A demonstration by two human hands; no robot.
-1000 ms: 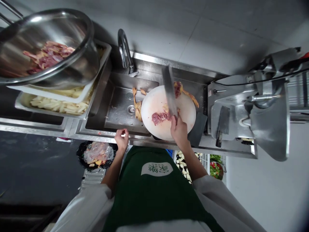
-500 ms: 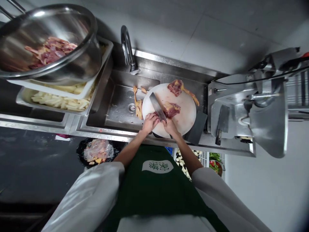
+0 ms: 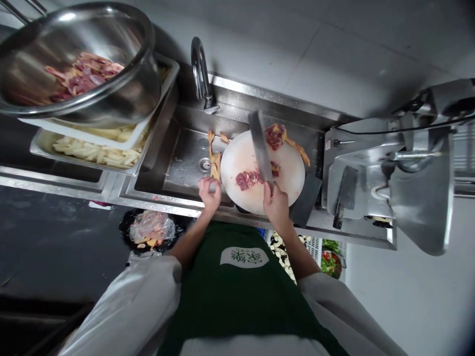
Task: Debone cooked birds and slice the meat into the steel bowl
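My right hand (image 3: 276, 203) is wrapped round the handle of a cleaver (image 3: 261, 146), whose blade is raised and smeared by motion above the round white cutting board (image 3: 232, 157). Chopped red meat pieces (image 3: 248, 180) lie on the board left of the blade, with more meat (image 3: 275, 169) partly hidden behind it. My left hand (image 3: 210, 193) hovers over the sink's front edge, left of the board, fingers curled with nothing visible in them. A raw poultry leg (image 3: 275, 136) with a yellow foot rests on the board's far right. Another yellow-skinned poultry piece (image 3: 215, 160) is in the sink beside the board.
A faucet (image 3: 202, 74) rises behind the sink (image 3: 178, 163). At left, a steel bowl of meat (image 3: 148, 59) sits on trays of cut pale strips (image 3: 96, 151). At right are a slicing machine (image 3: 419, 183) and a second cleaver (image 3: 347, 190). A black-lined waste container (image 3: 124, 232) stands below.
My left hand has come off the meat and moved left over the sink edge. The cleaver has been lifted and turned more upright; cut pieces now show on the board.
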